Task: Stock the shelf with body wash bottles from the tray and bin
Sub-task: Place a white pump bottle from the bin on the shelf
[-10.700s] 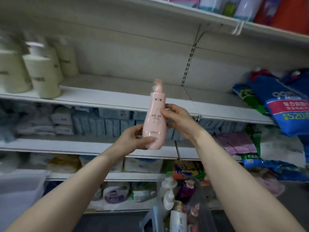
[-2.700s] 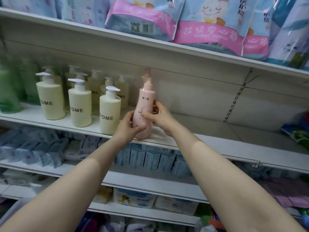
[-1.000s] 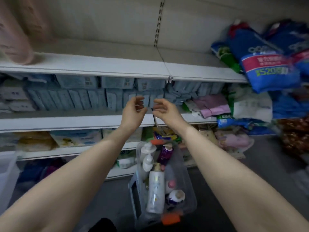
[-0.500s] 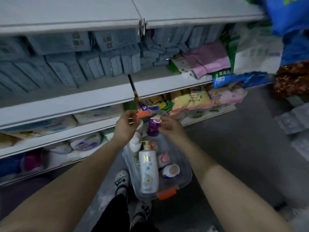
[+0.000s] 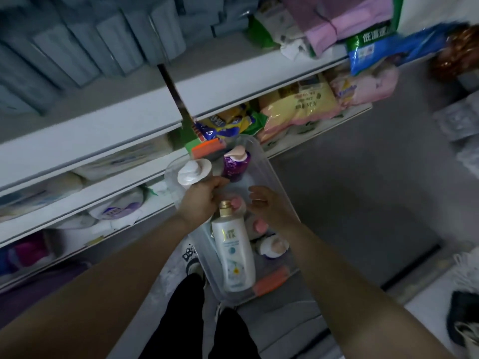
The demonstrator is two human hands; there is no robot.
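Note:
A clear plastic bin [image 5: 256, 145] with orange latches [image 5: 270, 281] stands on the floor below me. Inside it lie a tall white bottle with a gold cap [image 5: 234, 252], a purple bottle [image 5: 234, 165], a white pump bottle [image 5: 193, 172] and several pink-capped bottles [image 5: 260, 225]. My left hand [image 5: 203, 200] is down in the bin, its fingers curled round the white pump bottle just under the pump head. My right hand [image 5: 269, 207] hovers over the bin's right side with relaxed fingers, holding nothing. The upper shelf with the stocked bottles is out of view.
White shelf boards [image 5: 103, 130] run along the left and top, packed with grey-blue packs [image 5: 85, 45] and yellow and pink bags [image 5: 298, 107]. My legs in black trousers [image 5: 191, 320] stand beside the bin. Grey floor [image 5: 363, 203] lies to the right, with a dark bag [image 5: 464, 320] at the corner.
After the pink bottle was set on the upper shelf, my view dropped to the floor bin. Both hands went down into it, and my left hand closed on the white pump bottle.

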